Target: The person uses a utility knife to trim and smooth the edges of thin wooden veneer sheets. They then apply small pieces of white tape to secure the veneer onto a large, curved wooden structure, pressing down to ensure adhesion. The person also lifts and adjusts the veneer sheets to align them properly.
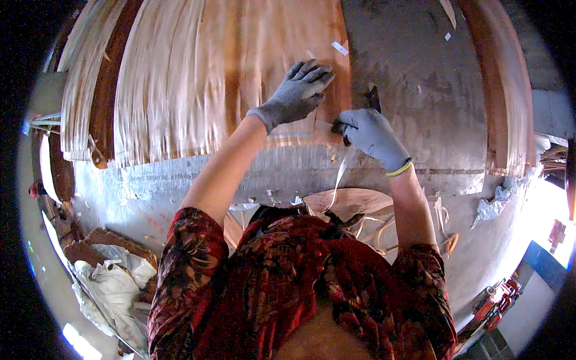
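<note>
My left hand [296,94], in a grey work glove, lies with its fingers stretched out over a wavy, pale brown wood veneer sheet [180,84], near its right-hand edge. My right hand [373,139], also gloved, is closed at the sheet's near right corner. A dark, narrow tool [375,99] sticks out of it on the far side; its working end is hidden. Below the fingers a thin, pale strip [341,174] hangs down in a curve. A small white label [339,48] sits on the veneer beyond my left hand.
The veneer lies on a grey worktop [420,90], with more veneer at the far left and another sheet [513,96] at right. Offcuts [354,201] lie by my body. White sacking [117,279] is heaped at lower left; a red machine [497,303] stands at lower right.
</note>
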Demonstrator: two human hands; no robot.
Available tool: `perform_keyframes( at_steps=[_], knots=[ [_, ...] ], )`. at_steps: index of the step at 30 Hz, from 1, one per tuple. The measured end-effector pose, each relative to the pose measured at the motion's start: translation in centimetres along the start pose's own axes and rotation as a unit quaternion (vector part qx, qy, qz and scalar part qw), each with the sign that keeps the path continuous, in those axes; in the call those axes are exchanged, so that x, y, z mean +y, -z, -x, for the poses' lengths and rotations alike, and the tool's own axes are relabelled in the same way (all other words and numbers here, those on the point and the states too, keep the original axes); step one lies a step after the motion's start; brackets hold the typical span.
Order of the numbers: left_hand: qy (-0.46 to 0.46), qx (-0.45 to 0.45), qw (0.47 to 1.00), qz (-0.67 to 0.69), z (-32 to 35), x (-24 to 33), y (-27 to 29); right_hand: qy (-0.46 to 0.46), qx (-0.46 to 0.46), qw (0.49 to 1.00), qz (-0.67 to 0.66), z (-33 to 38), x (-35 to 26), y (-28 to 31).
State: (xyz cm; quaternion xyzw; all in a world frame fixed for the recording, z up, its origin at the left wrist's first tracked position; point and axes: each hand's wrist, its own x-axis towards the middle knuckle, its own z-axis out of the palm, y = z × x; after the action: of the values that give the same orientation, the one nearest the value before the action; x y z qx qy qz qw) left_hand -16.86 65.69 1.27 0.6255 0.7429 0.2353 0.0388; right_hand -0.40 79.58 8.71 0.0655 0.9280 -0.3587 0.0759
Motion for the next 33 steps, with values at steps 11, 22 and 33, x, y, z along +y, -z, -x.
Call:
perform_keyframes(
  at_steps=[11,22,33],
  knots=[
    [0.054,0.048,0.997,-0.020,4.6,1.8,0.5,-0.008,-0.017,0.999,0.048,-0.3,-0.1,-1.6],
    [0.042,0.016,0.997,-0.062,4.4,2.4,1.1,-0.006,-0.032,0.983,0.183,-2.6,-0.3,-3.7],
    [0.101,-0.041,0.993,-0.056,3.9,2.9,1.5,-0.040,0.022,0.977,0.208,-0.3,2.8,-1.9]
  ],
)
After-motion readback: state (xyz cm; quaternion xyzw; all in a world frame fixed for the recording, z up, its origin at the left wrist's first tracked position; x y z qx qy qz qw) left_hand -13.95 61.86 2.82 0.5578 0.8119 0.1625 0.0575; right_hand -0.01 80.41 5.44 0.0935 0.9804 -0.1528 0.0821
